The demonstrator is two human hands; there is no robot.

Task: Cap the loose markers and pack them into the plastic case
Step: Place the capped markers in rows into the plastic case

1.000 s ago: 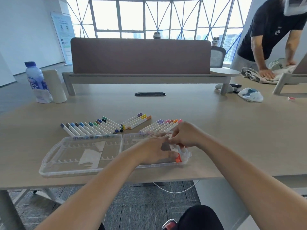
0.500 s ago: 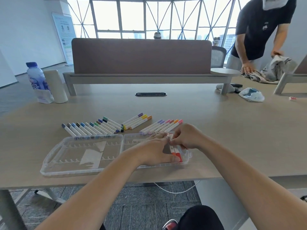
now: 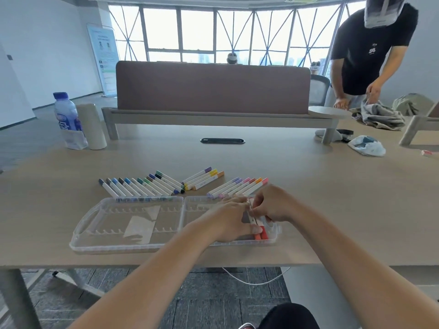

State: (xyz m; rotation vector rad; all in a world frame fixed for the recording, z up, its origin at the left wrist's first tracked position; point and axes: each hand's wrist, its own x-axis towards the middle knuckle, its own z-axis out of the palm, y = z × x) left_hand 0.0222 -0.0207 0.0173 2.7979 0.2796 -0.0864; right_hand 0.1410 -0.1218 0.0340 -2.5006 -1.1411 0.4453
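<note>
The clear plastic case (image 3: 133, 243) lies open at the table's near edge. At its right end, two markers with an orange and a red cap (image 3: 261, 235) lie side by side in the slots. My left hand (image 3: 228, 219) lies flat over that half, its thumb pressing on the orange-capped marker. My right hand (image 3: 273, 206) pinches the far part of the same markers with curled fingers. Behind the case lie three fans of capped markers: blue and green ones (image 3: 142, 186), a purple, yellow and orange trio (image 3: 203, 178), and purple, pink and orange ones (image 3: 240, 186).
A water bottle (image 3: 66, 119) and a paper roll (image 3: 91, 125) stand at the far left. A desk divider (image 3: 211, 87) crosses the back, with a black cable slot (image 3: 222, 140) before it. A person handles cloth (image 3: 377, 116) at the far right, near a crumpled bag (image 3: 367, 146).
The orange-capped marker went from tilted to lying flat beside the red one in the case. Both hands stayed over the case's right end. The person at the back straightened up.
</note>
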